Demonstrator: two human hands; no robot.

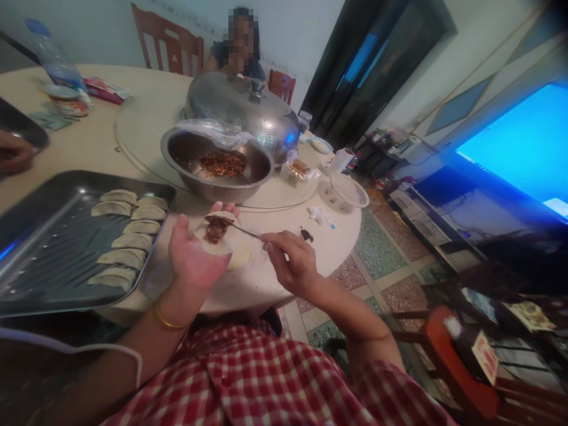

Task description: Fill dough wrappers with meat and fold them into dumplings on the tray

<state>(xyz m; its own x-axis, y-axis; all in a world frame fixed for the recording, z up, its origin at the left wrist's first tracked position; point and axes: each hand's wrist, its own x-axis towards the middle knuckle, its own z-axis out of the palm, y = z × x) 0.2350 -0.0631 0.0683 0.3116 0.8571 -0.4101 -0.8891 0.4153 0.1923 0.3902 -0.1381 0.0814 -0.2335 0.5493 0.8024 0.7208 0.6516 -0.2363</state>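
Note:
A round dumpling wrapper lies across the palm and fingers of my left hand, which cradles it from below. Dark minced filling sits in the middle of the wrapper. My right hand is closed around the handle of a metal spoon, whose bowl touches the filling. Just beneath my left hand, more pale wrappers rest on the table. Beyond it stands a steel bowl with reddish-brown filling inside and a plastic bag on its rim. Several folded dumplings lie on a dark tray to the left.
A domed steel lid stands behind the bowl on the turntable. A white basket and crumpled tissue are at the right. Another person's hand is at the left edge; a person sits opposite.

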